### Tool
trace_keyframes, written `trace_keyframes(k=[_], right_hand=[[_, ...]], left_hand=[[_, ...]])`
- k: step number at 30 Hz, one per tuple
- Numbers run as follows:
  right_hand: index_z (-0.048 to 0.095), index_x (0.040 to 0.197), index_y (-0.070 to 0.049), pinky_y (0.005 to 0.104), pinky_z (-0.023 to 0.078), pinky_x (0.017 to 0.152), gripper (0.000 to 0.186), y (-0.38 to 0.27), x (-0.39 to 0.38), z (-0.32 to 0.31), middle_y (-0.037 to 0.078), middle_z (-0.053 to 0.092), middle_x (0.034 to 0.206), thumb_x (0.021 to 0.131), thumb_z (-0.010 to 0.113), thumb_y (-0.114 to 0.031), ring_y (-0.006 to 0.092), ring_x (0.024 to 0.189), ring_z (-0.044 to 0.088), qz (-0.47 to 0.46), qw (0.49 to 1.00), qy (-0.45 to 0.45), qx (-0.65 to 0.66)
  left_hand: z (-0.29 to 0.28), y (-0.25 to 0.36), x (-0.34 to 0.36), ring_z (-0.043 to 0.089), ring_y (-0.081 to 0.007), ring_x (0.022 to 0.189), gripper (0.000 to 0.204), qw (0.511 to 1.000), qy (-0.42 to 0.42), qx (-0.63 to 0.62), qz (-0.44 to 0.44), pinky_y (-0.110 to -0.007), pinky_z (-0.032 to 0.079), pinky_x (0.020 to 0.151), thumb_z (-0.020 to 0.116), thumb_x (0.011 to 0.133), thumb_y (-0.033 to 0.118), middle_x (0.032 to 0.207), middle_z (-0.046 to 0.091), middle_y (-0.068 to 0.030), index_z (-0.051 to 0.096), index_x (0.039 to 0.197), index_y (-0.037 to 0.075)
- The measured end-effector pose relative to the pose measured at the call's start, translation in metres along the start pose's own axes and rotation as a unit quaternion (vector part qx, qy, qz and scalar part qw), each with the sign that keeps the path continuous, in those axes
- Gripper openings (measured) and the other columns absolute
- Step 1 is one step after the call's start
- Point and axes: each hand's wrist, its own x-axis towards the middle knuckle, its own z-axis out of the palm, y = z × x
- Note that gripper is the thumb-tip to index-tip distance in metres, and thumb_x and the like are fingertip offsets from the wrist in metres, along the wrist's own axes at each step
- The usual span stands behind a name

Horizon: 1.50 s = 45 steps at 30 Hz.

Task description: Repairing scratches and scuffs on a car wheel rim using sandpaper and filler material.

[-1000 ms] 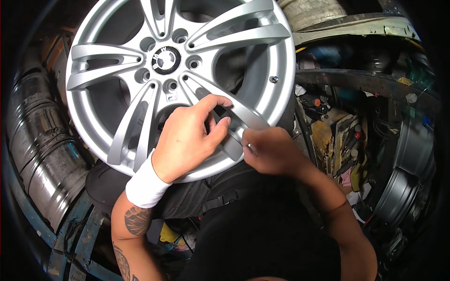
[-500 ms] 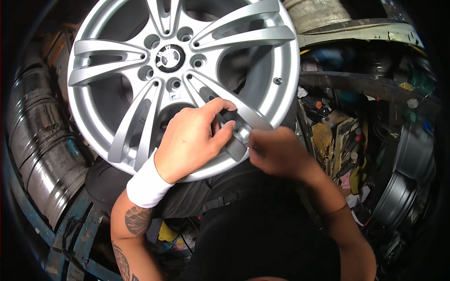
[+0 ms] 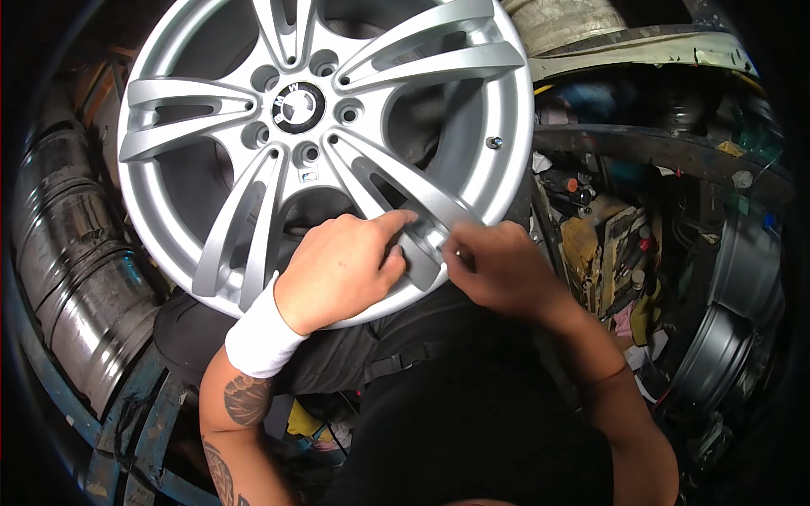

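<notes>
A silver, round metal wheel with five split spokes (image 3: 283, 139) lay face up, its near edge at the person's black clothing (image 3: 472, 413). A round black-and-white cap (image 3: 299, 107) filled the wheel's centre, and a small metallic valve stem (image 3: 495, 142) stood inside its right edge.

The left hand (image 3: 337, 270), above a white fabric wristband (image 3: 266, 333), rested on the wheel's lower-right split spoke. In its grip, thumb and forefinger were apart; whether the hidden fingers clasped the spoke could not be told. The right hand (image 3: 506, 270) was at that spoke's outer end, blurred, its fingers curled together; whether its grip clamped anything could not be told.

Right of the wheel, clutter crowded a dark recess: a worn yellow-brown box-shaped piece (image 3: 586, 249), its contents indistinct, and an orange-ended dark cylinder (image 3: 564, 184). Farther right of the wheel was a silver ribbed metal rim (image 3: 713, 354). Left of the wheel lay glossy black, ribbed metal cylinders (image 3: 80, 278), their insides out of sight.
</notes>
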Motion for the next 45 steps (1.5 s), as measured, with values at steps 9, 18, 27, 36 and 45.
trace_keyframes(k=[9,18,27,36,45], right_hand=[[0.062,0.088,-0.007,0.0496,0.053,0.062,0.011,-0.002,-0.001,-0.001,0.016,0.063,0.069,0.086,0.071,-0.013,0.0393,0.068,0.068,0.004,0.998,-0.007,-0.056],[0.064,0.089,-0.005,0.0458,0.054,0.063,0.009,-0.007,0.001,-0.006,0.015,0.065,0.065,0.088,0.071,-0.011,0.0383,0.066,0.07,0.035,0.998,-0.022,-0.037],[0.07,0.109,-0.005,0.0385,0.056,0.063,0.015,-0.019,-0.006,-0.018,0.015,0.073,0.08,0.095,0.072,-0.011,0.0329,0.07,0.074,0.078,0.993,0.058,0.063],[0.069,0.115,-0.004,0.0323,0.055,0.067,0.019,-0.008,-0.011,0.006,0.011,0.074,0.094,0.097,0.073,-0.004,0.0209,0.07,0.07,-0.097,0.97,0.187,0.118],[0.065,0.111,0.001,0.0257,0.054,0.068,0.012,-0.009,-0.017,0.005,0.006,0.072,0.083,0.108,0.058,-0.009,0.0101,0.075,0.069,0.078,0.885,0.079,0.452]], left_hand=[[-0.004,0.004,0.001,0.067,-0.0424,0.069,0.04,1.0,-0.025,0.001,-0.006,-0.049,0.052,0.07,0.065,0.092,0.014,0.07,0.065,-0.0243,0.069,0.129,0.002],[-0.001,0.0,0.0,0.067,-0.0421,0.068,0.039,1.0,-0.011,-0.004,-0.004,-0.048,0.052,0.068,0.067,0.094,0.018,0.069,0.064,-0.0244,0.07,0.129,0.002],[-0.003,0.01,0.003,0.066,-0.0209,0.067,0.035,0.992,-0.04,-0.119,-0.02,-0.034,0.052,0.067,0.079,0.092,0.022,0.077,0.07,-0.0122,0.073,0.12,0.001],[0.021,0.004,0.006,0.06,-0.0057,0.078,0.02,0.929,0.023,-0.367,-0.032,-0.025,0.05,0.073,0.082,0.094,0.018,0.085,0.073,-0.0039,0.076,0.098,0.0],[0.022,0.003,0.007,0.066,-0.0075,0.077,0.016,0.959,0.105,-0.248,0.093,-0.028,0.052,0.069,0.081,0.093,0.014,0.081,0.075,-0.0079,0.075,0.097,-0.001]])
